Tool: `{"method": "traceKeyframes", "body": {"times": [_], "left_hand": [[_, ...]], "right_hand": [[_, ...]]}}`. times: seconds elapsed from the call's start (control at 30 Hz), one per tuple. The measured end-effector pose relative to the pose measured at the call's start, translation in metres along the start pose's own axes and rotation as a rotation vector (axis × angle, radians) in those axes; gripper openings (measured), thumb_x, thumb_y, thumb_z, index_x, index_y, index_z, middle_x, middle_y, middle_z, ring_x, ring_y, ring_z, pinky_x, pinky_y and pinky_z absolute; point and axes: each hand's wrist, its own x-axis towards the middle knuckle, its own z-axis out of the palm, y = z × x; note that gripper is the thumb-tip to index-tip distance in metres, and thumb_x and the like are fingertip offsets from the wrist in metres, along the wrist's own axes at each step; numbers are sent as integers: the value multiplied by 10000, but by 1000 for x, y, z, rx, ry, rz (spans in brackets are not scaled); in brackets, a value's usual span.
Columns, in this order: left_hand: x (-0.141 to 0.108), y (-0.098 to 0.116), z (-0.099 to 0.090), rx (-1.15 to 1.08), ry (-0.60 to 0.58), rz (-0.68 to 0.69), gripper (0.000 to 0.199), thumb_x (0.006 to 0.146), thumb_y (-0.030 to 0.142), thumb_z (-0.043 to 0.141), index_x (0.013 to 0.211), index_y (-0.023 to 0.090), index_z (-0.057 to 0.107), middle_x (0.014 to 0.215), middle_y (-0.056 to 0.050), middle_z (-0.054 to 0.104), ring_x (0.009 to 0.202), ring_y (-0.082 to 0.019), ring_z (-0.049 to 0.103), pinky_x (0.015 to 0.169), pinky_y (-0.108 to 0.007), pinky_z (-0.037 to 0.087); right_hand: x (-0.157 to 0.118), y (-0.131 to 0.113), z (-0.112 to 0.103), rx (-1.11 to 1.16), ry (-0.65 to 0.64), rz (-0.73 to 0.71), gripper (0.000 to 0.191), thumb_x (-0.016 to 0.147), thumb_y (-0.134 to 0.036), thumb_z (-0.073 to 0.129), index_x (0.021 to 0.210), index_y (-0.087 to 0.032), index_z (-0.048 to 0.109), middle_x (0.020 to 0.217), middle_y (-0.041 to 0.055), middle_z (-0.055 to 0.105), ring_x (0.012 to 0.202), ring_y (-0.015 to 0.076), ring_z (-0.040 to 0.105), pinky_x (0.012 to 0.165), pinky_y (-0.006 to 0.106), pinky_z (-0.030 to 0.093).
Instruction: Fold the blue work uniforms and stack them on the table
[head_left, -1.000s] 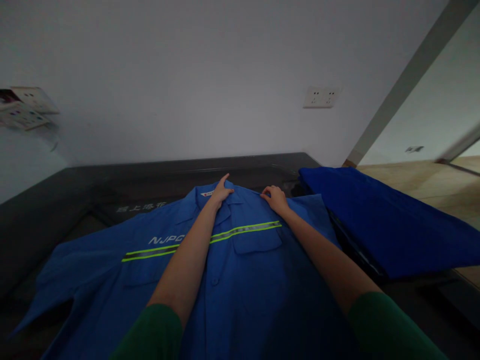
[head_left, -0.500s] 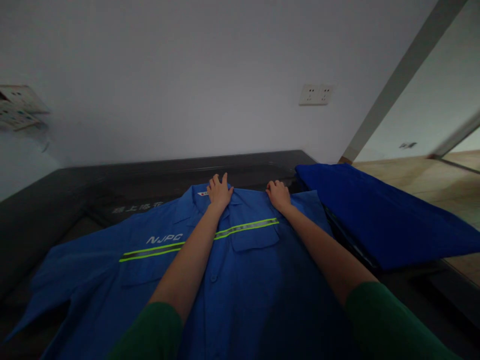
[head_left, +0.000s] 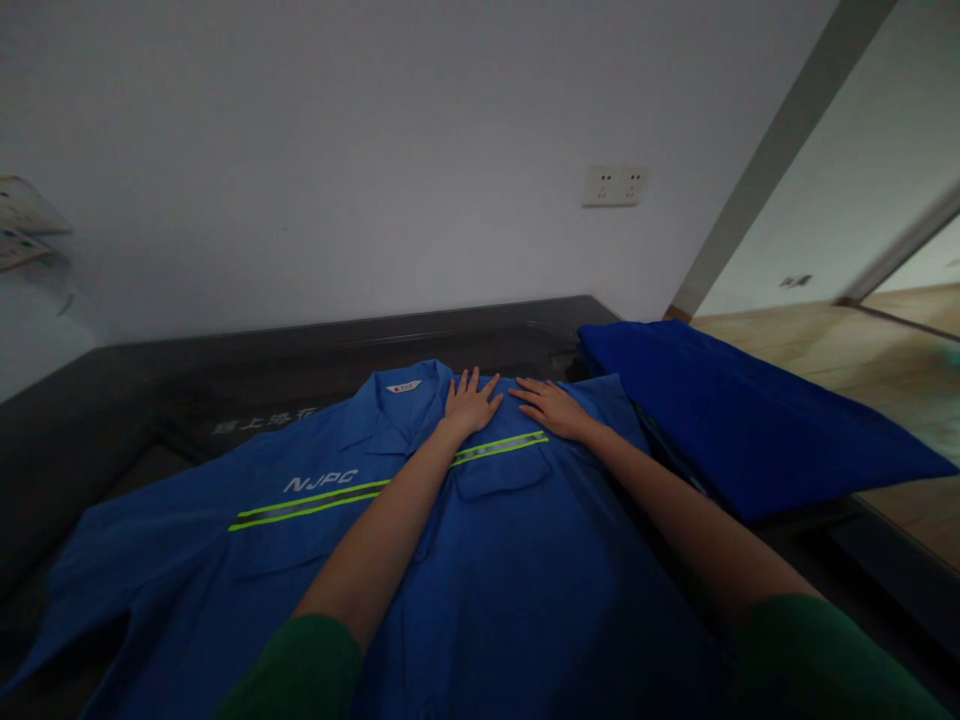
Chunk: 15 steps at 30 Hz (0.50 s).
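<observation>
Your work shirt (head_left: 480, 560), blue and front side up, lies spread across the dark table (head_left: 480, 350), its collar (head_left: 364, 425) at the far end and its hem running toward you out of view. Your left hand (head_left: 471, 406) rests palm down on the shirt just right of the collar; its grip is spread, fingers apart and pointing away from you. Your right hand (head_left: 553, 407) lies beside it on the shoulder part, palm down as well, with its grip loose, fingers extended and slightly apart, pointing left toward the other hand. A small gap separates the two.

Inside the collar you can see a white label (head_left: 403, 387). White NJPC lettering (head_left: 321, 482) sits above a grey reflective stripe (head_left: 315, 504) edged in yellow-green, which crosses the chest and passes behind your left forearm. Below the stripe, to the right of that forearm, is a pocket flap (head_left: 502, 478). One sleeve (head_left: 142, 545) reaches out to your left and bends toward you.

Just beside the shirt's right shoulder, a royal-blue cloth (head_left: 750, 410) lies over the table's right-hand side. Behind the table, two sockets (head_left: 615, 186) are set in the pale wall (head_left: 360, 160).
</observation>
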Motion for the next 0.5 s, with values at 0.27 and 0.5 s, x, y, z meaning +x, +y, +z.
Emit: {"method": "traceKeyframes", "body": {"times": [0.27,0.5], "left_hand": [[-10,2,-1,-68,299,101,454,957,338,392,1393,227,450,1507,-120,345,1416,-288,254,1148,-548,139],[-79,68,-5,-70,216,530,330,925,202,446,1228,229,573,1327,-56,555,1290,-195,449,1180,-435,179]], "right_hand": [[-40,25,-29,167,247,239,418,945,-252,408,1341,-176,519,1421,121,479,1333,204,420,1113,433,321],[-100,3,-15,190,163,222,400,938,-284,432,1302,-175,559,1367,131,535,1291,239,473,1083,449,362]]}}
